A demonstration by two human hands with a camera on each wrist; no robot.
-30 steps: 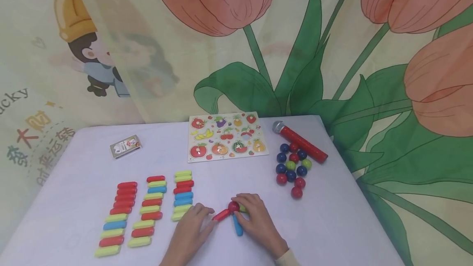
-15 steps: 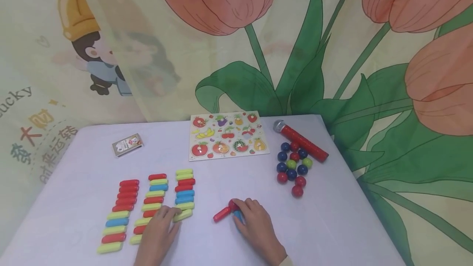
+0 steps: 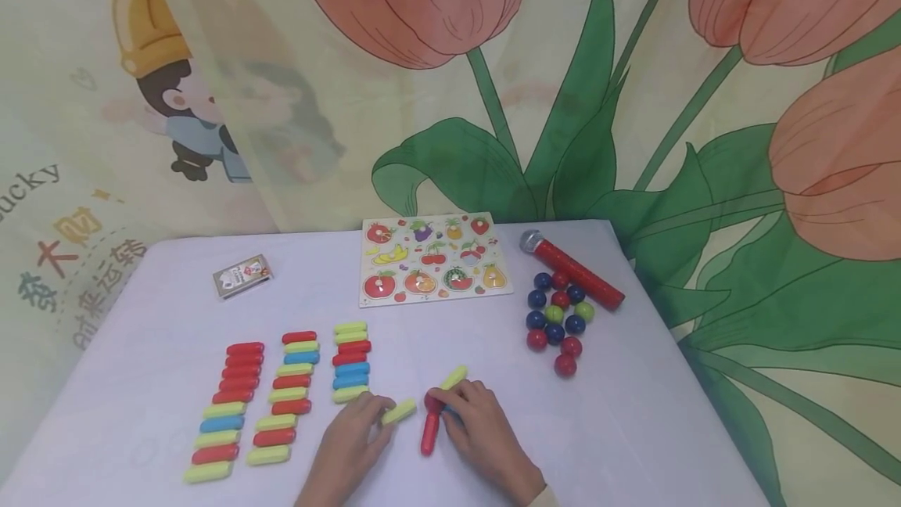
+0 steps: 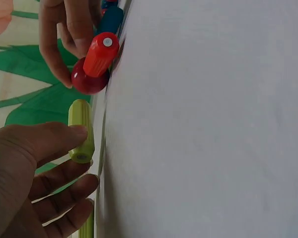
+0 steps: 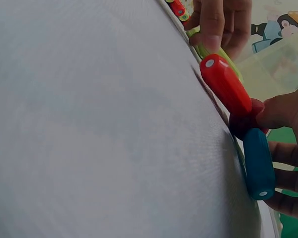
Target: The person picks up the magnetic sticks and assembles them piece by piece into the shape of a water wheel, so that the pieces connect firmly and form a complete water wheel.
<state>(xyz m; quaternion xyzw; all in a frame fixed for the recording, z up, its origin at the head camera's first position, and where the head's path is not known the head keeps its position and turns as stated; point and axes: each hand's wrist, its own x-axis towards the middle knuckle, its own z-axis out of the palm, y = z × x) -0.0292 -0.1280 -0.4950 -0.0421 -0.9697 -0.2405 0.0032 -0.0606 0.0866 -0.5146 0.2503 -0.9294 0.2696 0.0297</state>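
Note:
My left hand pinches a yellow-green toy rod between thumb and forefinger, and in the left wrist view the rod's far end points toward the red ball. With thumb and fingers my right hand holds that ball, which has rods joined to it. A red rod extends from it toward the front. The blue rod lies beneath the right fingers, mostly hidden in the head view. Another yellow-green rod sticks out at the back right. A small gap separates the held rod from the ball.
Three columns of red, yellow-green and blue rods lie at left. Several coloured balls cluster at right, beside a red microphone-shaped tube. A fruit puzzle board and a small card box lie toward the back.
My left hand has taken the nearest yellow-green rod from the third column and carried it right. The ball with its rods has turned, its red rod swinging toward the front.

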